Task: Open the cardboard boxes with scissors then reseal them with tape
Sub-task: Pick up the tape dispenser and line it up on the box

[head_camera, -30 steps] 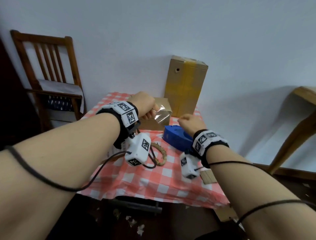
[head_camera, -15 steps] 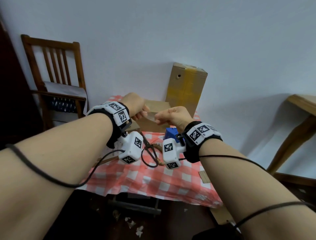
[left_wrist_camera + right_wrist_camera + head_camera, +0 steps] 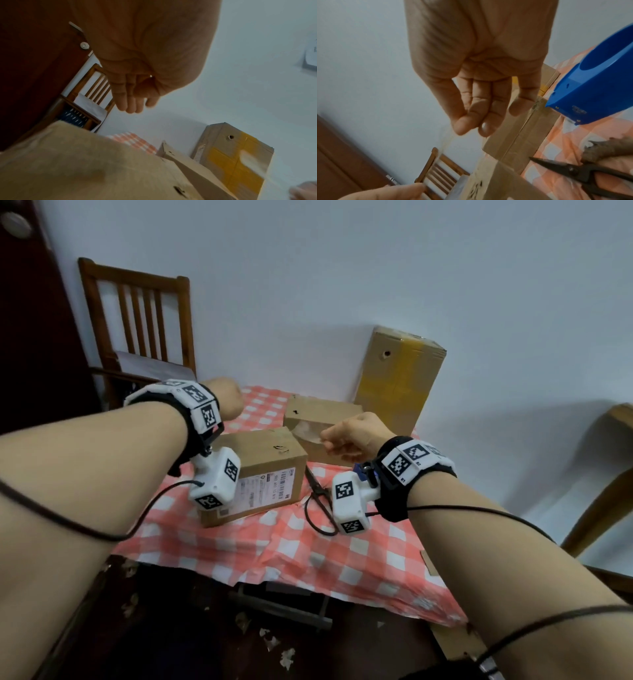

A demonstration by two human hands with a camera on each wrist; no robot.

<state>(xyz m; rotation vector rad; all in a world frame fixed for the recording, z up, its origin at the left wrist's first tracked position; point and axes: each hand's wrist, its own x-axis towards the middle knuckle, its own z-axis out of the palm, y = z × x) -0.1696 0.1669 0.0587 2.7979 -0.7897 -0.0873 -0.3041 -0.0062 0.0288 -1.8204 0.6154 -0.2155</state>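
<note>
Hands point(image 3: 294, 419) have moved apart, stretching clear tape point(image 3: 308, 433) between them.

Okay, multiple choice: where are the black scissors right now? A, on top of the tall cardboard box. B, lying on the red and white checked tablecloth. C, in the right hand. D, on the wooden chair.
B: the black scissors lie on the red and white checked tablecloth beside the labelled cardboard box, while the right hand pinches only a strip of clear tape.

Scissors point(image 3: 317, 494) and tape dispenser point(image 3: 594, 86) beside boxes point(image 3: 263, 474)
</note>
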